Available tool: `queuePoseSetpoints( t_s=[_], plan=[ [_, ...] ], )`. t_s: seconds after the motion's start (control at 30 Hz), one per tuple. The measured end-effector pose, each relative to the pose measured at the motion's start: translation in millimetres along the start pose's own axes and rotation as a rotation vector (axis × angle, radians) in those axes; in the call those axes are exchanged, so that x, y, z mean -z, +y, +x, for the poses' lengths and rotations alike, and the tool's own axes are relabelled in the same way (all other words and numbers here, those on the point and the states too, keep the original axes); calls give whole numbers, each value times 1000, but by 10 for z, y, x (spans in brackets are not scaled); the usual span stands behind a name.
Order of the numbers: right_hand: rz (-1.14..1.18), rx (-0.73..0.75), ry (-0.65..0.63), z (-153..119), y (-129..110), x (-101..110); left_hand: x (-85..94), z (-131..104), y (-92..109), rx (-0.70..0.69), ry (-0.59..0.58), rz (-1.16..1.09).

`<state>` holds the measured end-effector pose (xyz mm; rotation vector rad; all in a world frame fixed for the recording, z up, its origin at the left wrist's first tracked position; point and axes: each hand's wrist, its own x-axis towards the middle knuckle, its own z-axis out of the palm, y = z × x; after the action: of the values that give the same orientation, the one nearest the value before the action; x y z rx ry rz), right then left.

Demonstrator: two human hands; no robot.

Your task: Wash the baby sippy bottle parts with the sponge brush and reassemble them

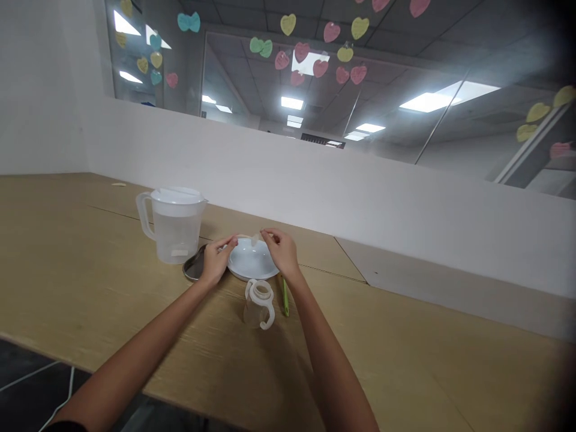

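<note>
A white bowl (252,263) sits on the wooden table between my hands. My right hand (279,245) pinches a small translucent piece (255,240) above the bowl's far side. At the bowl's left rim is my left hand (218,259), its fingers pressed together; whether they grip anything is too small to tell. Nearer to me stands a clear bottle with a white two-handled collar (260,303), its top open. A green-handled brush or utensil (285,299) lies right of it, partly hidden by my right arm. A dark metal tray (195,264) is partly behind my left hand.
A lidded translucent pitcher (176,225) stands on the table (90,258) left of the tray. A white wall with a window and heart-shaped notes rises behind. The table's front edge crosses the lower left, with a white cable below.
</note>
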<state>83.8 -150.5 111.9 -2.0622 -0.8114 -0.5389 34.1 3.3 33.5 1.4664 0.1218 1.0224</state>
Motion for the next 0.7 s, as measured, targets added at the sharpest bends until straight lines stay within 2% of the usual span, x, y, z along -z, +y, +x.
queuePoseSetpoints(
  t_s=[0.2, 0.3, 0.4, 0.53, 0.6, 0.7],
  plan=[
    [86, -139, -131, 57, 246, -82, -265, -33, 117, 156, -131, -187],
    [61, -159, -205, 79, 335, -56, -320, -49, 92, 178, -149, -203],
    [33, -167, -221, 90, 331, -17, -319, -76, 22, 150, -188, -170],
    [-185, -122, -103, 38, 180, 15, -255, -87, -81, -16, -284, 52],
    [-385, -17, -65, -8, 89, 11, -221, -80, -120, -135, -270, 267],
    [-599, 192, -132, -66, -1, -26, -188, -75, -149, -210, -250, 618]
  ],
)
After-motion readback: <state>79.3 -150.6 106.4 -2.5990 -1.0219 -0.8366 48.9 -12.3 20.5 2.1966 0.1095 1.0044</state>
